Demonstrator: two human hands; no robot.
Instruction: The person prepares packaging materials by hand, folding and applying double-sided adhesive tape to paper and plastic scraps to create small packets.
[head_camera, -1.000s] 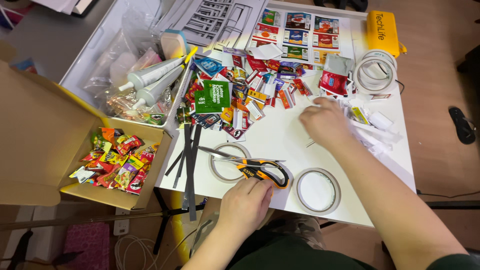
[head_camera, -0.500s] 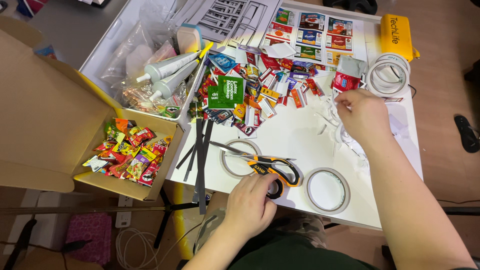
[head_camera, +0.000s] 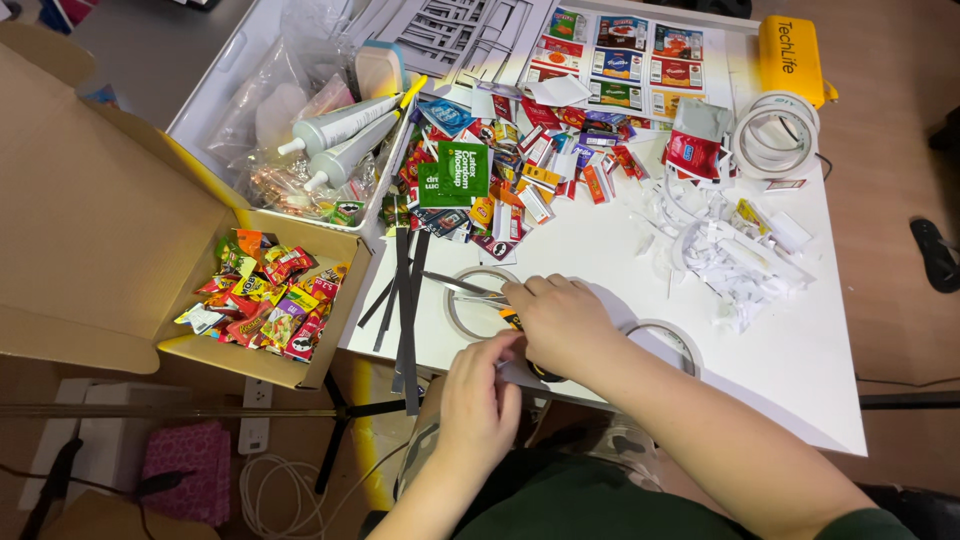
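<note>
Nearest the viewer, the left hand (head_camera: 478, 400) is reaching up from the lower edge of the view, palm down, its fingers curled together at the near edge of the white table (head_camera: 800, 380); whether they are pinching anything cannot be told. Just beyond and touching it, the right hand (head_camera: 562, 318) is coming in along a forearm that slants from the lower right, and it is lying over the scissors (head_camera: 500, 305), fingers bent and closing over the handles, which are mostly hidden. Only the blades are showing, pointing left across a ring of clear tape (head_camera: 470, 300). A second tape ring (head_camera: 672, 340) is lying just right of the wrist. Dark strips (head_camera: 408, 300) are hanging over the table's left edge. To the left, an open cardboard box (head_camera: 120, 250) is holding small bright packets. Farther off, a heap of tiny printed cartons (head_camera: 540, 170) is spreading across the middle, with white paper scraps (head_camera: 735, 260) on the right. At the far edge, printed sheets (head_camera: 625, 55) and a yellow case (head_camera: 790, 55) are resting.
</note>
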